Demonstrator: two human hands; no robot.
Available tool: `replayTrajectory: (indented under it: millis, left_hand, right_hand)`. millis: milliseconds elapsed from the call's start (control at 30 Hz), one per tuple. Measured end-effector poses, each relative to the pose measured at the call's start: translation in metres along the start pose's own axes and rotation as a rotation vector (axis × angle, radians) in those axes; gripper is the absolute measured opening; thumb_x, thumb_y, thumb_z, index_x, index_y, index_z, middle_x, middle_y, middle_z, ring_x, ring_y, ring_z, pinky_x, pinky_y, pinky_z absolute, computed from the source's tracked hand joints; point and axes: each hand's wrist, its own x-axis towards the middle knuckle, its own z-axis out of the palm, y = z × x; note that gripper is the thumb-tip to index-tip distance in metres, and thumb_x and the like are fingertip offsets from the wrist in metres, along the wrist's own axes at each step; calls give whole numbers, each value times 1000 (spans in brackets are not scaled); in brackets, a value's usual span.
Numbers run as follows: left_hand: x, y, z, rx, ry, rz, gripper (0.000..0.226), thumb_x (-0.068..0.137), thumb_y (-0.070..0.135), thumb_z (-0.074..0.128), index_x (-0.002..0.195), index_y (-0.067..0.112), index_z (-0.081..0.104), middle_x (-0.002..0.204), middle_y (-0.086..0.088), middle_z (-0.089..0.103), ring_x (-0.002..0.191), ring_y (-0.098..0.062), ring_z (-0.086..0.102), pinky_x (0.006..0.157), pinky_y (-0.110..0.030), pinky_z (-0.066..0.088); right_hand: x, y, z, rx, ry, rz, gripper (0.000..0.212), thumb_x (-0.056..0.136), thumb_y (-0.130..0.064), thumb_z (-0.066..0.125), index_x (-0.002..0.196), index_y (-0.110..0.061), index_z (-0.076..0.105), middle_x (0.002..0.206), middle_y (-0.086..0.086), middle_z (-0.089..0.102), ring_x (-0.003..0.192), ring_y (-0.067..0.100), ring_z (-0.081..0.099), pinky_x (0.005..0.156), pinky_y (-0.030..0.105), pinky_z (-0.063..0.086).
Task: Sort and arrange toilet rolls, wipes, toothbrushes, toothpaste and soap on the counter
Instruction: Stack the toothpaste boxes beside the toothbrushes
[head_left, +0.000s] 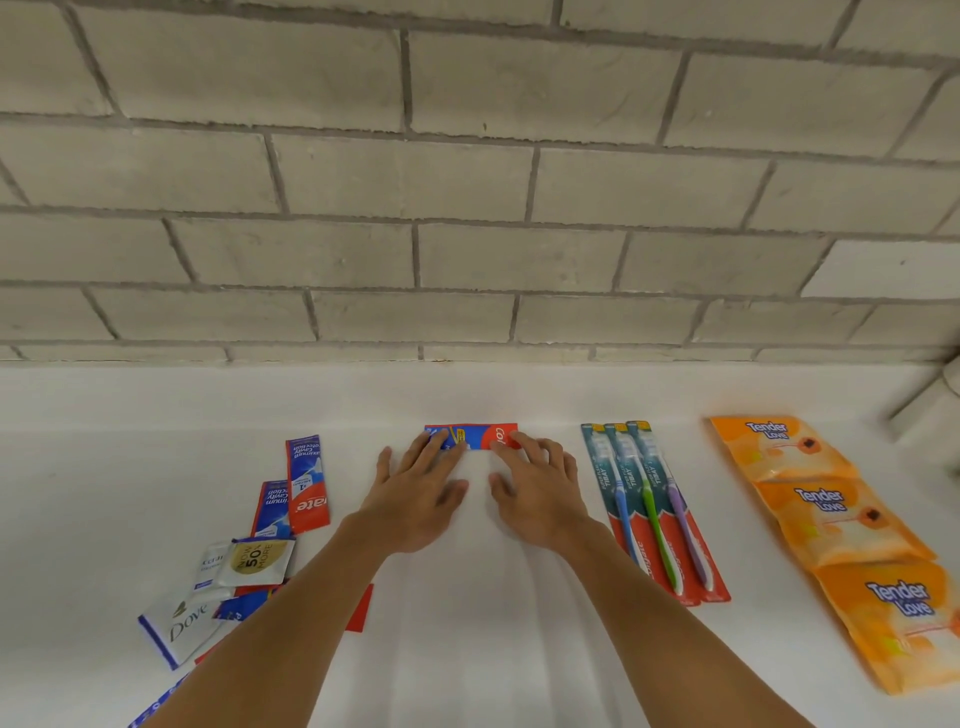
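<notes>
White smooth counter (493, 639) bears a person's left hand (415, 493) and right hand (540, 493), both flat with straight fingers, their fingertips pressing the blue and red ends of a flat glossy toothpaste sachet (475, 435) lying crosswise, rough grey block wall (467, 249) behind.

Bare left hand (415, 501), bare right hand (540, 499), slim forearms (291, 623) uncovered to the frame edge

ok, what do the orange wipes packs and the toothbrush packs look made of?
Orange wipes packs: soft plastic film, slightly glossy; puffy, wrinkled surfaces with sealed seams between packs. Toothbrush packs: probably printed card backing, flat and straight-edged; clear blister on top likely, hard to confirm.
</notes>
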Motion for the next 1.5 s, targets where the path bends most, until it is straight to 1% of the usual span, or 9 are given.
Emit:
replayTrajectory:
  millis: [233, 367, 500, 633, 767, 833, 1033, 1267, 1500]
  left_hand:
    - [-2, -2, 3, -51, 18, 8, 61, 98, 53, 16, 151, 33, -7, 158, 10, -17, 144, -14, -21, 117, -46, -12]
    - [-5, -6, 4, -139, 78, 22, 60, 99, 52, 21, 151, 34, -2, 158, 13, -17, 145, -14, -18, 118, -41, -9]
    - [-10, -14, 1, -273, 214, 1, 55, 99, 45, 33, 150, 30, 19, 159, 11, 6, 147, -13, -3, 119, -37, 3]
    - [-25, -33, -9, -343, 340, -59, 44, 96, 32, 49, 140, 27, 43, 151, 6, 34, 144, -17, 17, 117, -41, 16]
    - [-44, -58, -18, -324, 448, -137, 37, 90, 20, 58, 127, 25, 56, 137, 2, 52, 132, -19, 36, 111, -44, 28]
    - [-53, -67, -23, -292, 481, -218, 37, 88, 17, 58, 124, 24, 58, 134, 2, 55, 130, -21, 37, 109, -44, 30]
    - [-82, -78, -24, -223, 363, -410, 46, 92, 20, 51, 137, 20, 45, 143, -3, 45, 136, -26, 26, 110, -46, 26]
    - [-95, -79, -21, -119, 252, -390, 44, 98, 32, 42, 141, 23, 41, 151, 5, 31, 135, -25, 18, 109, -44, 22]
    - [-96, -52, -24, 34, 206, -281, 42, 99, 37, 34, 140, 37, 41, 144, 7, 35, 124, -25, 25, 105, -42, 26]
  right_hand:
    - [0, -5, 1, 13, 3, 12, 49, 98, -39, 41, 145, -31, 32, 158, -1, 18, 143, 28, 12, 118, 49, 13]
    - [-3, -6, 1, 62, 26, 2, 49, 97, -35, 43, 145, -31, 32, 159, 1, 15, 144, 29, 13, 118, 50, 11]
    - [-12, -13, -2, 116, 92, -34, 50, 95, -31, 48, 143, -30, 35, 159, 3, 14, 140, 28, 22, 117, 45, 17]
    - [-21, -24, 1, 137, 108, -79, 44, 94, -32, 49, 138, -30, 44, 152, 2, 27, 134, 26, 32, 114, 39, 24]
    - [-34, -35, 9, 137, 68, -91, 43, 93, -35, 47, 136, -32, 48, 149, 1, 34, 138, 24, 25, 116, 40, 18]
    - [-44, -39, 13, 94, 35, -88, 46, 91, -38, 43, 137, -33, 46, 151, 1, 31, 140, 26, 21, 117, 43, 14]
    - [-76, -41, 22, 52, -18, -86, 49, 99, -39, 34, 148, -36, 27, 162, -1, 7, 149, 24, -4, 119, 45, -5]
    - [-86, -40, 19, 40, -68, -88, 50, 102, -41, 27, 151, -37, 17, 163, -2, -4, 149, 21, -13, 119, 45, -10]
    - [-86, -42, 16, 84, -77, -71, 50, 100, -41, 31, 150, -38, 22, 163, -3, -1, 149, 19, -10, 119, 44, -10]
